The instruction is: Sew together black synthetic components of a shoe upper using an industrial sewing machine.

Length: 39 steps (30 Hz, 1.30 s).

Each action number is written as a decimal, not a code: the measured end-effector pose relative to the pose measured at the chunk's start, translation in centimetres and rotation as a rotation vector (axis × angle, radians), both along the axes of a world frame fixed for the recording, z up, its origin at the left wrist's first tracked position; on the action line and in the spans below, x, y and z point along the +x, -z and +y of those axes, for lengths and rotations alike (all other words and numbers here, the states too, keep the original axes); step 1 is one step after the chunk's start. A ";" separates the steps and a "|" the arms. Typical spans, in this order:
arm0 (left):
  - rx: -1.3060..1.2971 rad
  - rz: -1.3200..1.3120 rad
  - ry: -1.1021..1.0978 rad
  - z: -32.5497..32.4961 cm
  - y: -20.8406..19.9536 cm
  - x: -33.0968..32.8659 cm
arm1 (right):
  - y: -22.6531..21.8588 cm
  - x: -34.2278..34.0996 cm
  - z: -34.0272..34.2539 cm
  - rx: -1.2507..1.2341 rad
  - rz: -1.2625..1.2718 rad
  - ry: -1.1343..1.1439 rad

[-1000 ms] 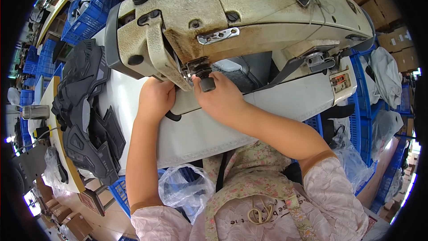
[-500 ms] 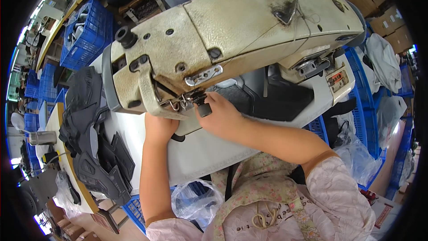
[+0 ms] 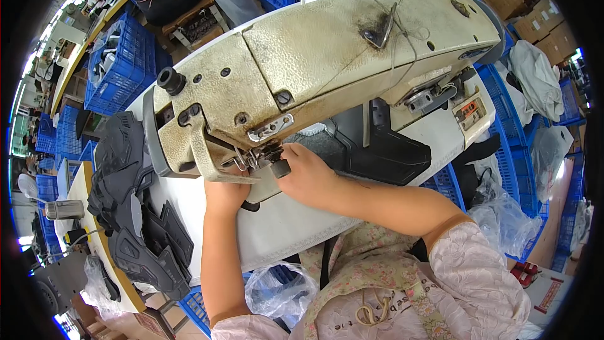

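Note:
A worn cream industrial sewing machine [image 3: 327, 44] spans the view, its head end at the left. My left hand [image 3: 226, 194] reaches under that head, its fingers hidden by the machine. Beside the dark tension knob [image 3: 280, 168], my right hand [image 3: 306, 173] is curled, with its fingertips out of sight behind the machine parts. What the fingers hold, if anything, does not show. A black leather-like piece [image 3: 384, 151] lies on the white table under the machine arm, just beyond my right hand. Grey thread [image 3: 402, 41] runs loosely over the machine's top.
Dark grey moulded pieces [image 3: 135, 214] are piled at the table's left end. Blue crates [image 3: 123, 66] stand at the left, behind and at the right, some with plastic bags. A metal cup [image 3: 64, 209] stands on a wooden-edged bench at far left. Brown cartons [image 3: 553, 31] are stacked back right.
The view has shifted slightly, so the machine sits a little lower and further left. Both hands stay at the machine head, the right one slightly lower in the picture.

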<state>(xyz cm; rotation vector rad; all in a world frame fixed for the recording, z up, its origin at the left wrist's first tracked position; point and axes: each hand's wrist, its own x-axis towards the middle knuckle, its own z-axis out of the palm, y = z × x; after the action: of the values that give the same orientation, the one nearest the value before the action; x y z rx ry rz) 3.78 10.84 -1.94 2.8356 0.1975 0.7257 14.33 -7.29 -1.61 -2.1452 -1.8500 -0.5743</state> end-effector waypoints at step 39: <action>-0.130 0.014 0.026 -0.5 -0.7 1.2 | -9.5 -0.2 -9.5 0.195 0.478 -0.286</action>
<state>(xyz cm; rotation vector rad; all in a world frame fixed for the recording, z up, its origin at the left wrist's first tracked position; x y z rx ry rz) 4.94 10.38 -1.22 2.7152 0.2020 0.6618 14.15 -16.84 7.92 -1.6674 -1.7027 -0.1509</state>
